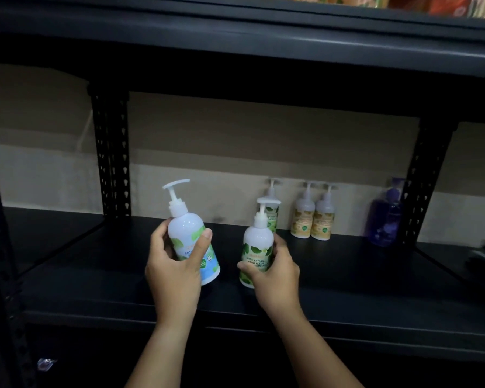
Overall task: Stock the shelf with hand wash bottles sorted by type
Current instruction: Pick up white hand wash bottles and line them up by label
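Landmark: green bottle (256,247), white pump bottle with green leaf label, upright over the middle of the black shelf (375,281); all places below are given from it.
Right hand (275,271): fingers and thumb curled round the lower body of the green bottle from its right and near side; thumb tip on the label's lower left.
Blue bottle (192,242): white pump bottle with blue and green label, just left of the green bottle, apart from it, tilted with its top leaning left and its base raised off the shelf.
Left hand (174,264): grips the blue bottle, thumb across the front of the label, fingers wrapped round the far left side.
Second green bottle (272,211): directly behind the green bottle, upright at the back of the shelf, partly hidden by it.
Yellow bottles (312,219): two, upright, side by side and touching, behind and to the right of the green bottle.
Purple bottle (385,217): far right of the green bottle, upright at the back, next to the right post (426,186).
Left post (111,158): perforated black upright, behind and left of the green bottle.
Upper shelf (235,49): black, above the green bottle; orange packs (443,5) on it, blurred.
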